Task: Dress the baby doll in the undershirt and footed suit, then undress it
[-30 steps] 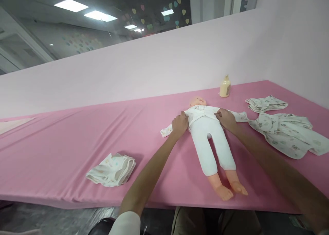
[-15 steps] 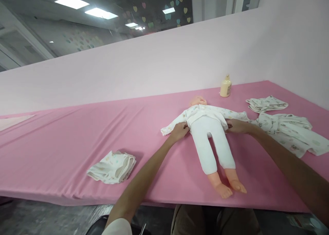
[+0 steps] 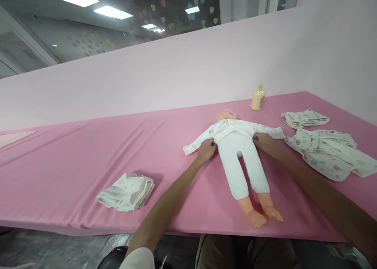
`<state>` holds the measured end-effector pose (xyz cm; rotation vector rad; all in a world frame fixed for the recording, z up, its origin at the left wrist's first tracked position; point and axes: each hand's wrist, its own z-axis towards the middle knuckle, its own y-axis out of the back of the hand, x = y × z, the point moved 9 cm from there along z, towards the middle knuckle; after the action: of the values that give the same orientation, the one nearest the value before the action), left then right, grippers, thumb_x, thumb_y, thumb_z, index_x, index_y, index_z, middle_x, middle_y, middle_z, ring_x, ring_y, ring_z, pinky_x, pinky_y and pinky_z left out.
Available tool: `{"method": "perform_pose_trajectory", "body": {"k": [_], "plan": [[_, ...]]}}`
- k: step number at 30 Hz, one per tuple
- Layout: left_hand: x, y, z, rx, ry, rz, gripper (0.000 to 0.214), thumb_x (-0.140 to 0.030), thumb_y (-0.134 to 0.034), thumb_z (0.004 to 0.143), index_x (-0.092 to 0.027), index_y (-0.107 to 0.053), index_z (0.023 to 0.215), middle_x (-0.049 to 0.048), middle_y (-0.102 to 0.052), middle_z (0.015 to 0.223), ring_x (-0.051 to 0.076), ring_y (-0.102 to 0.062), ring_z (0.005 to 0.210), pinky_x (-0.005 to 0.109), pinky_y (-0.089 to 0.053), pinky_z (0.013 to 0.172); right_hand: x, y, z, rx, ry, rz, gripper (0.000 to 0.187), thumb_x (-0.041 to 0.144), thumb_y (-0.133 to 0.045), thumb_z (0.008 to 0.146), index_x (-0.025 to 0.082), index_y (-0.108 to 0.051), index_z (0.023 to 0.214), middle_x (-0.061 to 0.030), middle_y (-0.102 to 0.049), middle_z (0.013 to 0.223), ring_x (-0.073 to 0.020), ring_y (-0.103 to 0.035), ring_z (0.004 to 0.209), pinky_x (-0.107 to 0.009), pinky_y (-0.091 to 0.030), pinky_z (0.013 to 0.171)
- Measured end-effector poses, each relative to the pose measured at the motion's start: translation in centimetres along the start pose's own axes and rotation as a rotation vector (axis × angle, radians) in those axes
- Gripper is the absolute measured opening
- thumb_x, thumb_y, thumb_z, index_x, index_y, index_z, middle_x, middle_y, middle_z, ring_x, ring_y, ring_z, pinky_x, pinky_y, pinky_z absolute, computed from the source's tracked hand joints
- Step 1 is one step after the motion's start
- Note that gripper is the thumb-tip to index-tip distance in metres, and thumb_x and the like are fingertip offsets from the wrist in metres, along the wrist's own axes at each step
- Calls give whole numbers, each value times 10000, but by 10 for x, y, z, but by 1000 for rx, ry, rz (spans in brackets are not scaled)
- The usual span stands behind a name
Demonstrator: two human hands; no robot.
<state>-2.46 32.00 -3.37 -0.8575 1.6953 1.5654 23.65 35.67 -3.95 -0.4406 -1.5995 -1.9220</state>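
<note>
A baby doll (image 3: 240, 159) lies on its back on the pink table cover (image 3: 88, 159), head toward the wall, bare feet toward me. It wears a white printed top (image 3: 232, 129) with sleeves spread out and white trousers. My left hand (image 3: 207, 149) rests at the doll's left hip, fingers curled and pinching the hem of the top. My right hand (image 3: 263, 140) is at the other hip, fingers closed on the hem there.
A folded printed cloth (image 3: 127, 191) lies near the table's front edge at the left. A cream lotion bottle (image 3: 258, 98) stands by the wall. Two crumpled printed garments (image 3: 326, 149) lie at the right. A pale pink wall runs behind.
Both hands slid down from the doll's chest to its hips, drawing the top's hem down. The right hand has since moved slightly inward toward the waist.
</note>
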Motion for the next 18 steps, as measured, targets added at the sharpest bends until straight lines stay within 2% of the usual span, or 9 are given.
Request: {"method": "perform_pose_trajectory", "body": {"k": [2,4,7,11,13,15,18], "plan": [[1,7,0,-70,35,-45,123,-116,-461,788,-179,-512,695,-4,-599,562,119,-554,470,234,-427,506,2,2,-3,-10,-50,-44,261,189,-543,773,219,-427,542,-26,-533,600,-158,-419,565,-311,-274,588],[0,14,-1,-137,56,-139,87,-160,-463,832,-178,-547,816,-2,-622,596,124,-575,485,232,-429,496,4,7,-7,-20,-109,-64,260,225,-521,805,225,-431,561,-36,-549,616,-164,-426,568,-316,-276,582],[-9,19,-4,-182,38,-298,108,-232,-496,872,-182,-532,961,-3,-642,657,122,-593,516,220,-423,476,11,20,-15,-93,-166,16,226,278,-496,831,228,-461,613,-34,-598,664,-178,-490,616,-313,-323,588],[-25,20,-10,-231,-60,-332,93,-265,-540,879,-175,-543,905,6,-650,733,97,-575,558,225,-473,552,27,28,-22,-177,-120,214,145,325,-494,844,217,-588,824,-41,-687,831,-195,-613,766,-314,-445,693],[-31,19,-12,-265,-119,-275,127,-278,-532,892,-166,-591,889,44,-696,874,115,-626,709,235,-502,657,36,23,-23,-155,-39,249,222,354,-482,869,208,-628,952,-82,-713,1022,-217,-647,920,-337,-480,799],[-35,15,-13,-277,-183,-220,166,-260,-513,906,-163,-645,935,74,-699,1107,143,-645,935,253,-509,807,38,16,-22,-118,23,238,279,375,-468,896,219,-644,1045,-104,-682,1202,-238,-628,1088,-360,-478,903],[-37,10,-13,-270,-246,-165,238,-228,-491,919,-174,-660,1077,79,-620,1330,167,-605,1120,287,-481,945,32,9,-22,-62,55,208,313,430,-421,940,249,-654,1045,-98,-672,1240,-255,-611,1157,-390,-480,942]]}}
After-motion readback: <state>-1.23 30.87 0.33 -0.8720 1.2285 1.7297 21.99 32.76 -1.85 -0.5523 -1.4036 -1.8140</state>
